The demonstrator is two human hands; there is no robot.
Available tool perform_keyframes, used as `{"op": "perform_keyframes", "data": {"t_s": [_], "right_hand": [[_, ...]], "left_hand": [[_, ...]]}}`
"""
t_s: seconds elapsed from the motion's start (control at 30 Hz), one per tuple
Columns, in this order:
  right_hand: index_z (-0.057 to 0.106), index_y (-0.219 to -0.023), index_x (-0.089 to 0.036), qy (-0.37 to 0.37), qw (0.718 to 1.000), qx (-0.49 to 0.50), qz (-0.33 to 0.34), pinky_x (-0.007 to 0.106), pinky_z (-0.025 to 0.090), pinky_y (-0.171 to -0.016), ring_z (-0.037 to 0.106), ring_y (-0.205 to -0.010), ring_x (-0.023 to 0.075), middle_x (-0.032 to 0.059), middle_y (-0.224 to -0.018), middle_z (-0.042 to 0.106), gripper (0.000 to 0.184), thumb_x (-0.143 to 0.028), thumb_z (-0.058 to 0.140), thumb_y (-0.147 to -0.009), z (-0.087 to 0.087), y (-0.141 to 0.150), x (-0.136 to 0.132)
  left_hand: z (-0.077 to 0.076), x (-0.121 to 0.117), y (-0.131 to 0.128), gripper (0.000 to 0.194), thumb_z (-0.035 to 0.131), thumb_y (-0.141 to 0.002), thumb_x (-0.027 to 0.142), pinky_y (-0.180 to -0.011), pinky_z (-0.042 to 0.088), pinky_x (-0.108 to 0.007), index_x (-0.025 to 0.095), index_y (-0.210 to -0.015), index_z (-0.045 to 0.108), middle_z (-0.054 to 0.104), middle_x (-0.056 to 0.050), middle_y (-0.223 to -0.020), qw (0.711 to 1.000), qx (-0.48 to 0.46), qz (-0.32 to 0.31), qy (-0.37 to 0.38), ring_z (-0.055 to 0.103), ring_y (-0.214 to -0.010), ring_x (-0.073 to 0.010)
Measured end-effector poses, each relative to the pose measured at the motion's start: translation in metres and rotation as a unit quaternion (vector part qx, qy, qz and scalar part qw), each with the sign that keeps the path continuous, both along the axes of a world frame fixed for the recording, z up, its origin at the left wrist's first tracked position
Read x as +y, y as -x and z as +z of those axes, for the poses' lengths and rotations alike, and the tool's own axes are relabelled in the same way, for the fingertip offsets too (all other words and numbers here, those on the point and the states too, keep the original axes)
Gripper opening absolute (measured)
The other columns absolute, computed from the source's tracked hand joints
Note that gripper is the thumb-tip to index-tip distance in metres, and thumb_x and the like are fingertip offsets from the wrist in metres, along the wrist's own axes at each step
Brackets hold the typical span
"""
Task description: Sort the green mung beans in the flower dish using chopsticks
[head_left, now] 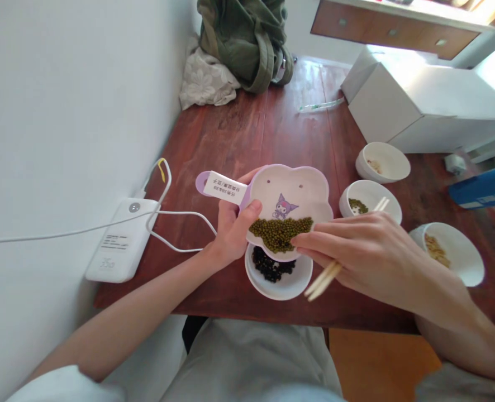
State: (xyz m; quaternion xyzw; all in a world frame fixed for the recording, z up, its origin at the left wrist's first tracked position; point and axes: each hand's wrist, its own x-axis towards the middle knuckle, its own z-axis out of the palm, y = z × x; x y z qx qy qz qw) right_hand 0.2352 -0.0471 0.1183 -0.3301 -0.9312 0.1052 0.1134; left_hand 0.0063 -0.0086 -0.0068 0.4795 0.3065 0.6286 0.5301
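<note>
Handled dish [268, 195]: left hand [233, 228] grips it near table's [226, 298] front edge
Mung beans [275, 230]: right hand [352, 243], clasping chopsticks [326, 279], seemingly picks; steadiness needed next

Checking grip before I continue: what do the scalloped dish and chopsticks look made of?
Scalloped dish: probably plastic, smooth and faintly glossy, judging by its moulded lilac edge and printed cartoon. Chopsticks: likely bare wood or bamboo, given their pale tan colour.

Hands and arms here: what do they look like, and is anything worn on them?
The left hand and right hand are human and ungloved; no rings, watch or markings show. Both forearms are bare. A pale sleeve shows on the left arm, a greyish sleeve on the right.
</note>
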Motion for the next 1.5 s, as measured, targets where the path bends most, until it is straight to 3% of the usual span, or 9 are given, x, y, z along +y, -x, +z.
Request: {"op": "perform_keyframes", "data": {"t_s": [0.13,0.37,0.5,0.77,0.9,1.1,1.33,1.5], "right_hand": [[0.079,-0.102,-0.021,0.048,0.997,-0.056,-0.007,0.037,0.021,-0.06,0.063,-0.062,0.0134,-0.0009,-0.077,0.077,0.035,0.002,0.055,-0.092,-0.013,0.012,0.01],[0.079,-0.092,-0.024,0.129,0.981,-0.135,-0.052,0.037,0.02,-0.061,0.064,-0.062,0.0149,-0.0005,-0.082,0.082,0.023,-0.009,0.063,-0.097,-0.009,0.023,0.016],[0.081,-0.094,-0.025,0.123,0.976,-0.167,-0.069,0.038,0.02,-0.06,0.068,-0.063,0.017,0.0007,-0.082,0.083,0.019,-0.013,0.067,-0.099,-0.007,0.027,0.017],[0.081,-0.095,-0.024,0.1,0.97,-0.206,-0.079,0.037,0.018,-0.06,0.072,-0.065,0.0217,0.0039,-0.083,0.085,0.017,-0.016,0.067,-0.1,-0.007,0.031,0.016],[0.077,-0.091,-0.022,0.09,0.979,-0.17,-0.074,0.036,0.019,-0.061,0.065,-0.061,0.0183,0.0022,-0.08,0.083,0.015,-0.017,0.066,-0.1,-0.006,0.028,0.017],[0.076,-0.098,-0.022,0.11,0.992,-0.033,-0.042,0.033,0.024,-0.061,0.053,-0.056,0.0111,-0.0018,-0.073,0.076,0.015,-0.015,0.064,-0.101,0.005,0.014,0.016],[0.082,-0.103,-0.023,0.192,0.977,0.051,0.073,0.028,0.038,-0.064,0.071,-0.073,0.0128,0.0013,-0.092,0.086,0.022,-0.011,0.063,-0.103,0.008,0.0,0.019],[0.083,-0.099,-0.022,0.223,0.969,0.086,0.064,0.024,0.046,-0.069,0.076,-0.076,0.0114,-0.0006,-0.094,0.087,0.022,-0.007,0.067,-0.1,0.006,-0.003,0.023]], "left_hand": [[0.001,0.001,0.0,0.053,0.076,-0.099,0.051,-0.104,0.063,-0.044,0.026,-0.145,0.07,0.082,-0.007,-0.109,1.0,0.007,-0.012,-0.015,0.078,-0.109,-0.0286],[-0.008,0.006,0.002,0.047,0.076,-0.099,0.049,-0.104,0.063,-0.043,0.025,-0.139,0.073,0.082,-0.007,-0.11,0.999,0.018,-0.027,-0.043,0.078,-0.103,-0.0256],[-0.009,0.006,0.002,0.043,0.076,-0.098,0.05,-0.098,0.064,-0.039,0.025,-0.134,0.075,0.082,-0.007,-0.109,0.998,0.024,-0.027,-0.055,0.077,-0.111,-0.0272],[-0.004,0.004,0.0,0.044,0.076,-0.096,0.056,-0.103,0.064,-0.046,0.026,-0.129,0.077,0.082,-0.008,-0.107,0.998,0.043,-0.025,-0.043,0.076,-0.12,-0.0317],[-0.005,0.005,0.0,0.044,0.076,-0.096,0.057,-0.105,0.064,-0.046,0.027,-0.127,0.077,0.082,-0.006,-0.103,0.999,0.036,-0.023,-0.031,0.078,-0.115,-0.0313],[-0.013,0.01,0.001,0.039,0.077,-0.095,0.061,-0.106,0.065,-0.049,0.033,-0.122,0.079,0.081,-0.005,-0.101,0.999,0.035,0.029,-0.023,0.079,-0.112,-0.0325],[-0.025,0.013,0.005,0.04,0.077,-0.096,0.058,-0.097,0.067,-0.045,0.034,-0.128,0.077,0.081,-0.004,-0.104,0.998,0.032,0.04,-0.031,0.08,-0.108,-0.0302],[-0.021,0.012,0.003,0.04,0.074,-0.098,0.059,-0.103,0.066,-0.045,0.032,-0.128,0.077,0.081,-0.004,-0.101,0.998,0.034,0.049,-0.024,0.079,-0.113,-0.0304]]}}
